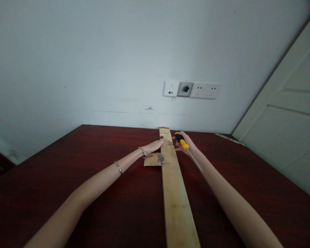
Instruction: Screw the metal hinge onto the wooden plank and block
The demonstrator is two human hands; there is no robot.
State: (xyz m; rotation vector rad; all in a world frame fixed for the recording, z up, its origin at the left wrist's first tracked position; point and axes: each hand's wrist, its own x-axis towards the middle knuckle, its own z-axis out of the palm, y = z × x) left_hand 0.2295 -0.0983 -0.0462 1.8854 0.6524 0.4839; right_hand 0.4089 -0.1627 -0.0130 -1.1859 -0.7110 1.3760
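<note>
A long wooden board [174, 193] lies on the dark red table, running from near me to the wall. A small metal hinge [161, 159] joins its left edge to a short wooden piece [152, 159]. My left hand [154, 146] rests at the board's left edge, just beyond the hinge, with its fingers stretched toward the wood; a bracelet and a bangle are on that arm. My right hand [186, 140], right of the board, is closed around a screwdriver [182, 140] with a black and yellow handle. Its metal shaft points back toward me, over my forearm.
The dark red table [113, 144] meets a white wall with a row of sockets [205, 90] above it. A pale panelled door [291, 103] stands on the right. A thin pale strip [229, 138] lies near the table's back right corner.
</note>
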